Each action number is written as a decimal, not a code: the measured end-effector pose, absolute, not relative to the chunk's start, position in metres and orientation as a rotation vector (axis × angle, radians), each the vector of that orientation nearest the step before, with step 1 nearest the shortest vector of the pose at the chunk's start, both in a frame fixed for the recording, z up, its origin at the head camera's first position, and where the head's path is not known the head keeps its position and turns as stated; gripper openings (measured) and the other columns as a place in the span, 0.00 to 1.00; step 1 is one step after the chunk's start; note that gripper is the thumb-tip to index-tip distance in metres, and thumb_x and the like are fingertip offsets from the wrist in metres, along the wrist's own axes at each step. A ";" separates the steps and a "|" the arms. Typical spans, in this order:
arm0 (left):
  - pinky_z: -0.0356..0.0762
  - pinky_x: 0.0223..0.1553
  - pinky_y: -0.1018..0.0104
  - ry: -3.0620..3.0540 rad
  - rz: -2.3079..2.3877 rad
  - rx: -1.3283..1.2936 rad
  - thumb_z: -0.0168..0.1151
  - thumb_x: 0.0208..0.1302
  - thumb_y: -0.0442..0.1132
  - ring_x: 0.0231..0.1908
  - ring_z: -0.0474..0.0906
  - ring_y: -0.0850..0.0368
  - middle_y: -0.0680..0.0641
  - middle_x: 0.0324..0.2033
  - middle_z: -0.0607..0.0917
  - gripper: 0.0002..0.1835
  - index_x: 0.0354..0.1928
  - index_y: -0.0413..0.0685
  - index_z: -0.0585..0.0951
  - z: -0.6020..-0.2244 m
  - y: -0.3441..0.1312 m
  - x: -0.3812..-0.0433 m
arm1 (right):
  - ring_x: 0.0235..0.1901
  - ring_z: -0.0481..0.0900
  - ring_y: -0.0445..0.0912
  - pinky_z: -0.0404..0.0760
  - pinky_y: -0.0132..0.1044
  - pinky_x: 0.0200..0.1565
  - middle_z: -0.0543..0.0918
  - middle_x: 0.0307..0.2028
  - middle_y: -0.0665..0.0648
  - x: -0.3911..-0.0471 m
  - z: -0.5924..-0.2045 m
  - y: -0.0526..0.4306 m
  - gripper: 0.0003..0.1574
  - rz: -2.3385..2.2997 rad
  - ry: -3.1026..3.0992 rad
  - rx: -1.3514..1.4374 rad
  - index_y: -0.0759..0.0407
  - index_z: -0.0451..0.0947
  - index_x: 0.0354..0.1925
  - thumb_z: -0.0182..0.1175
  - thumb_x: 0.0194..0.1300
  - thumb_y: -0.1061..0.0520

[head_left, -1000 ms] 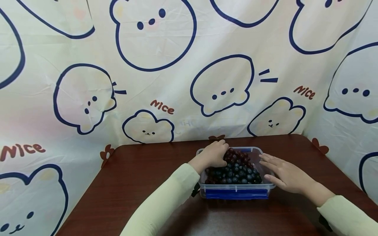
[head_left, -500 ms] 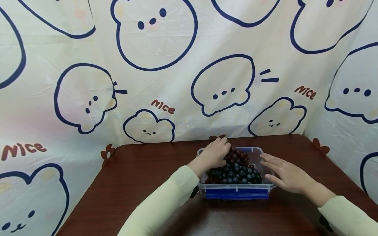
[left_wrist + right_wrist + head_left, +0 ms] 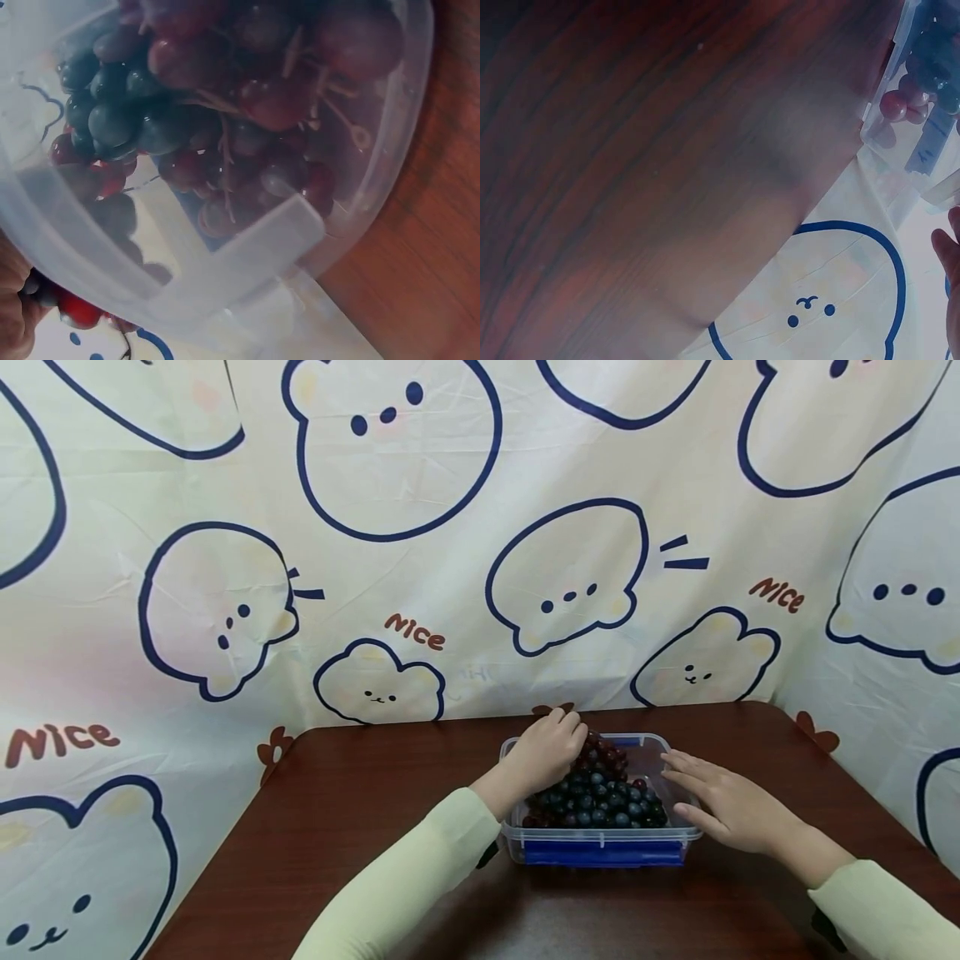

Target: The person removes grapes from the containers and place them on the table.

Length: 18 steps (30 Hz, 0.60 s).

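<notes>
A clear plastic box (image 3: pixel 602 853) with blue latches stands on the table, holding dark blue grapes (image 3: pixel 607 802) and a bunch of red grapes (image 3: pixel 607 756). My left hand (image 3: pixel 543 750) is over the box's far left part, its curled fingers gripping the red bunch and hiding part of it. In the left wrist view, red grapes (image 3: pixel 79 311) hang by the fingers (image 3: pixel 11 300), seen past the box wall. My right hand (image 3: pixel 731 802) rests at the box's right rim, fingers straight and spread; the right wrist view catches only its fingertips (image 3: pixel 946 251).
The dark reddish-brown wooden table (image 3: pixel 360 810) reaches back to a pale cloth backdrop (image 3: pixel 465 568) printed with cartoon bears. In the left wrist view, bare stems (image 3: pixel 225 161) show among the grapes through the clear wall.
My left hand has risen slightly and shifted a little back, and the red bunch has lifted at its far end. The right hand and the box stay in place.
</notes>
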State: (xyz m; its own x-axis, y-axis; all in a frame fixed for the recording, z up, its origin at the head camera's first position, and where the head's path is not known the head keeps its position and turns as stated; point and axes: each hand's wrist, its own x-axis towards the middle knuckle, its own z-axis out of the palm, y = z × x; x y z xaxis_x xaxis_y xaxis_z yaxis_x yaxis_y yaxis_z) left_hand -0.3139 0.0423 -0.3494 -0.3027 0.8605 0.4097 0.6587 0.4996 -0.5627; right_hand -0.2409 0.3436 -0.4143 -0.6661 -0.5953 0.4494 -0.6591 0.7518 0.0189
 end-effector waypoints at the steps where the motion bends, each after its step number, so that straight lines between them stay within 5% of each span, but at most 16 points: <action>1: 0.76 0.43 0.72 -2.041 0.381 -1.237 0.59 0.66 0.37 0.37 0.77 0.57 0.47 0.41 0.81 0.11 0.48 0.44 0.82 -0.350 0.042 -0.314 | 0.61 0.69 0.60 0.38 0.21 0.64 0.71 0.64 0.65 -0.241 -0.414 0.344 0.29 0.203 -2.516 0.954 0.66 0.76 0.58 0.63 0.64 0.50; 18: 0.72 0.57 0.66 -1.893 0.387 -1.195 0.61 0.67 0.33 0.56 0.76 0.53 0.43 0.57 0.79 0.18 0.58 0.43 0.80 -0.354 0.034 -0.313 | 0.61 0.69 0.61 0.37 0.21 0.64 0.72 0.63 0.65 -0.240 -0.414 0.343 0.29 0.193 -2.515 0.944 0.65 0.77 0.58 0.64 0.63 0.51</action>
State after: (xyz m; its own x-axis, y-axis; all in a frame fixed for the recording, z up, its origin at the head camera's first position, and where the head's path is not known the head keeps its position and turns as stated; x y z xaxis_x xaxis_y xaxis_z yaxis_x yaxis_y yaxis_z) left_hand -0.3133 0.0338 -0.3536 -0.1896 0.8512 0.4895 0.5908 0.4971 -0.6355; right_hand -0.2403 0.3427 -0.4138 -0.6675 -0.5910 0.4529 -0.6531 0.7568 0.0250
